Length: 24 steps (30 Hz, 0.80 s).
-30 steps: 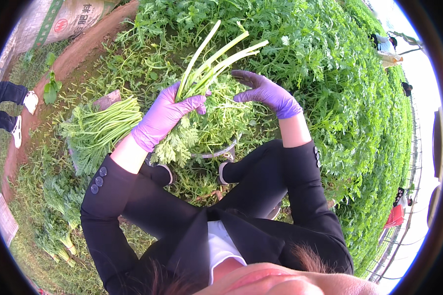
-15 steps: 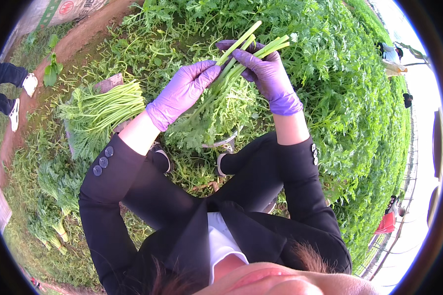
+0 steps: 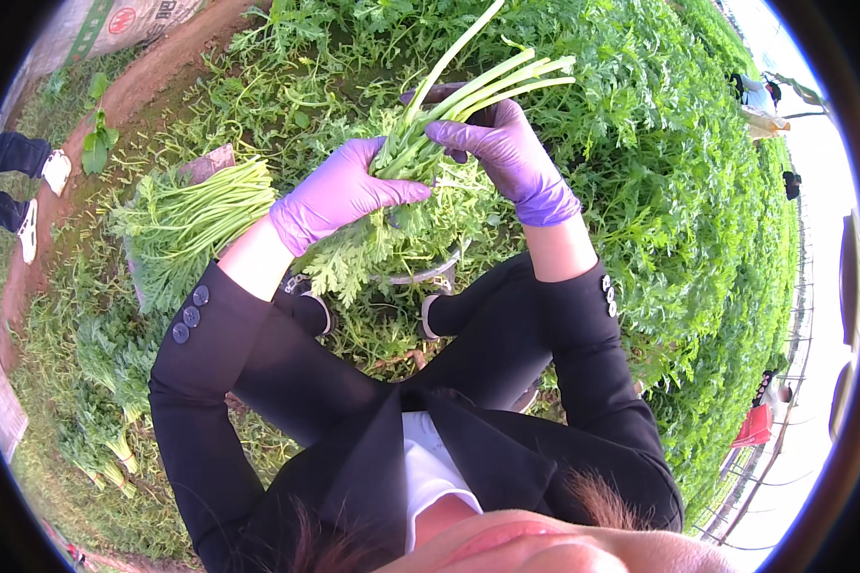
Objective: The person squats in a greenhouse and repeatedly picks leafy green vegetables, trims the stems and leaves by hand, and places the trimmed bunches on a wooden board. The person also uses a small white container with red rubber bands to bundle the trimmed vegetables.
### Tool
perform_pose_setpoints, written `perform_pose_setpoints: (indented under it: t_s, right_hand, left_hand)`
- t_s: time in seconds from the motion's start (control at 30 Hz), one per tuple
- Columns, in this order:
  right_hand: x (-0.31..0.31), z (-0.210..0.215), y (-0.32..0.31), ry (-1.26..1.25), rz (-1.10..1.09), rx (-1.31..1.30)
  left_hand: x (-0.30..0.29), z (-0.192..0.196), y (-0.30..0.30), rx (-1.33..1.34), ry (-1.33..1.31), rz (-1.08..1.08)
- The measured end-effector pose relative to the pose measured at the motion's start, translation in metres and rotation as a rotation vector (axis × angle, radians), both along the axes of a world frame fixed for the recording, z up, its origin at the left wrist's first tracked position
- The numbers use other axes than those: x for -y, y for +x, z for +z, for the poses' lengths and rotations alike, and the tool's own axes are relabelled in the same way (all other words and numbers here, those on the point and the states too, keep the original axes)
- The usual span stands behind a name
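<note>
A small bunch of leafy green stalks (image 3: 478, 95) is in my two purple-gloved hands, its pale cut stems pointing up and right. My left hand (image 3: 339, 191) wraps the leafy part, fingers behind it and thumb in front. Higher up, my right hand (image 3: 502, 158) grips the stems between thumb and fingers, the fingers partly hidden behind them. Below the hands, more loose greens (image 3: 459, 205) fill a bucket (image 3: 420, 279), whose rim partly shows between my feet. To the left lies a larger pile of trimmed stalks (image 3: 210, 210), stems toward the upper right.
Tied bundles of greens (image 3: 115, 449) lie at the lower left. Dense growing plants (image 3: 678, 239) cover the right side. A person's legs (image 3: 19, 181) stand at the far left by a dirt ridge (image 3: 153, 86). A printed sack (image 3: 115, 29) sits at the upper left.
My left hand has shifted slightly left and opened its thumb away from the stalks. The right hand has moved a little left and down, and the stems now fan out more.
</note>
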State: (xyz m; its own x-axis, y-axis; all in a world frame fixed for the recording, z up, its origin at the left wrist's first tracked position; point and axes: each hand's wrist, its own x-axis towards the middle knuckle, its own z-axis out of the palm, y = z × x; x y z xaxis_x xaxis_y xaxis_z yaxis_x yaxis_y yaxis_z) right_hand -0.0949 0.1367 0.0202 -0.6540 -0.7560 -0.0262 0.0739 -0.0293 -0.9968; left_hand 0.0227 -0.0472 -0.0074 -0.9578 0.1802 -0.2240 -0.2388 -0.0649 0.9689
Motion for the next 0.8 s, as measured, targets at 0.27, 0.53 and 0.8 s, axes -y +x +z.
perform_pose_setpoints:
  t_s: [0.27,0.53,0.8]
  right_hand:
    - [-0.008,-0.005,-0.030,-0.616,-0.118,0.662]
    - [-0.053,-0.042,-0.063,1.128,0.223,-0.599]
    - [-0.004,0.000,-0.027,-0.259,-0.229,0.015]
  left_hand:
    - [0.001,0.009,0.004,-0.001,-0.001,0.067]
    - [0.017,0.008,0.008,-0.022,0.023,0.127]
    - [0.000,-0.009,0.000,0.052,-0.104,-0.115]
